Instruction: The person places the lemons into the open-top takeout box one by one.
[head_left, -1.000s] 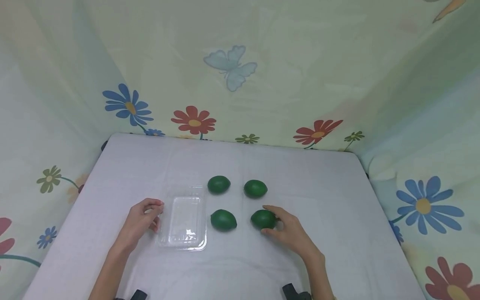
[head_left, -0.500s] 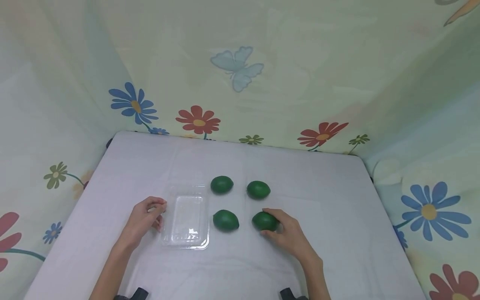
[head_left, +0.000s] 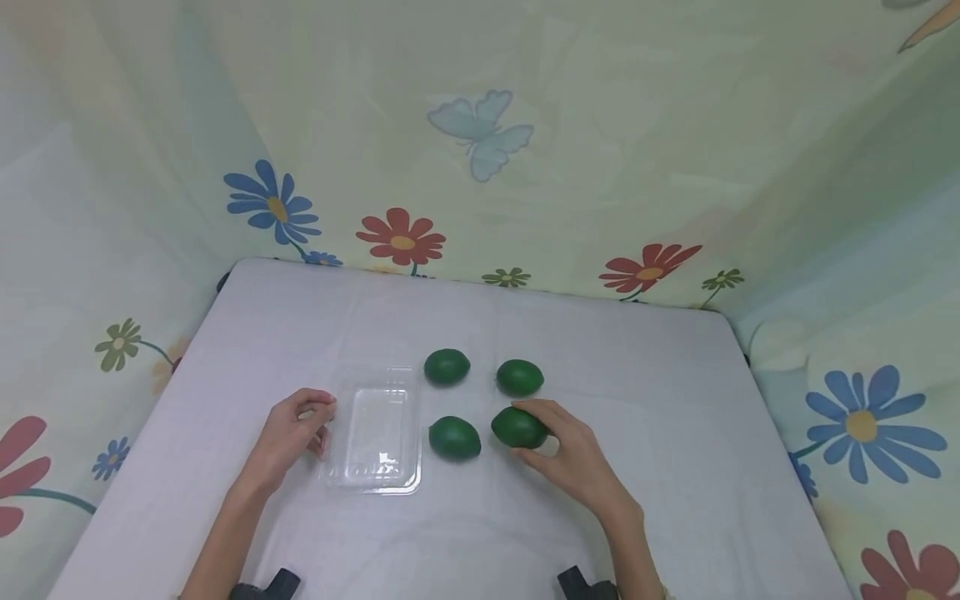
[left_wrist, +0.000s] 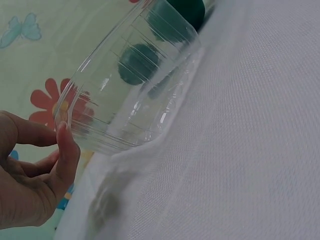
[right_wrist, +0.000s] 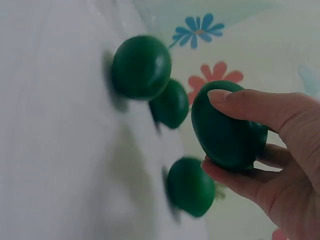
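My right hand (head_left: 573,454) grips a green lime (right_wrist: 227,127) between thumb and fingers; the right wrist view shows it raised off the table. With thumb and fingertips, my left hand (left_wrist: 37,167) pinches the left rim of a clear plastic container (head_left: 375,433), which stands on the cloth. Three more limes lie on the table to the container's right: a near one (head_left: 455,438), a far-left one (head_left: 447,367) and a far-right one (head_left: 520,377). Through the container's wall, the left wrist view shows limes behind it.
A white cloth covers the table (head_left: 637,400). Behind it and at both sides hangs a curtain (head_left: 600,125) printed with flowers and a butterfly. Dark wrist devices show at the lower edge of the head view.
My right hand has lifted its lime off the cloth and shifted slightly left. The left hand keeps its pinch on the container's rim. The head view has drifted a little.
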